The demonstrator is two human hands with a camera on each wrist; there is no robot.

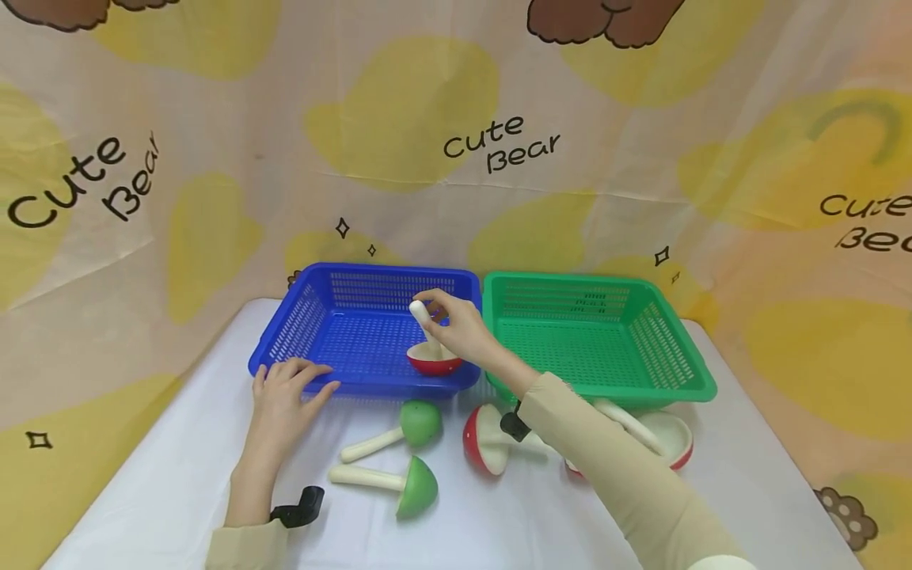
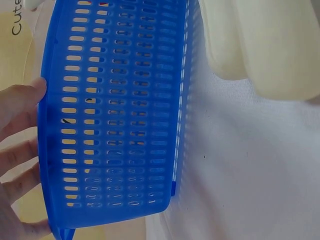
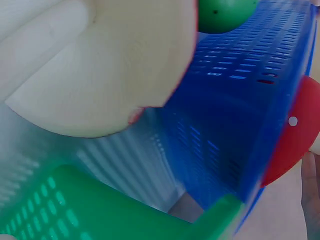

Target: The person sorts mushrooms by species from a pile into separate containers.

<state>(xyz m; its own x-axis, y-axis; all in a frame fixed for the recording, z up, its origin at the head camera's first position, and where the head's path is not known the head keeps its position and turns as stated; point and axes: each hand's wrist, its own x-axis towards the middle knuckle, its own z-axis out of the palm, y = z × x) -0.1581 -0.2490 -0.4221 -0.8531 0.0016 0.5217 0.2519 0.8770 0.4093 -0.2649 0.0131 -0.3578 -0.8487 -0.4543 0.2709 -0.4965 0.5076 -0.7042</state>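
Note:
In the head view my right hand (image 1: 463, 328) pinches the white stem of a red-capped toy mushroom (image 1: 433, 366), cap downward, over the right front part of the blue basket (image 1: 285, 317). The right wrist view catches the spotted red cap (image 3: 295, 127) beside the blue wall. At the basket's front left, my left hand (image 1: 281, 400) has its fingertips on the rim; the left wrist view has these fingers (image 2: 20, 155) spread along that rim. Two green-capped toy mushrooms (image 1: 420, 423) (image 1: 417, 487) lie on the table in front of the basket.
A green basket (image 1: 670, 317) stands right beside the blue one. In front of it, red-capped mushrooms (image 1: 479, 439) (image 1: 677, 435) lie on the white cloth (image 1: 171, 467), one mostly hidden by my right sleeve (image 1: 620, 467). A printed curtain (image 1: 399, 111) hangs behind.

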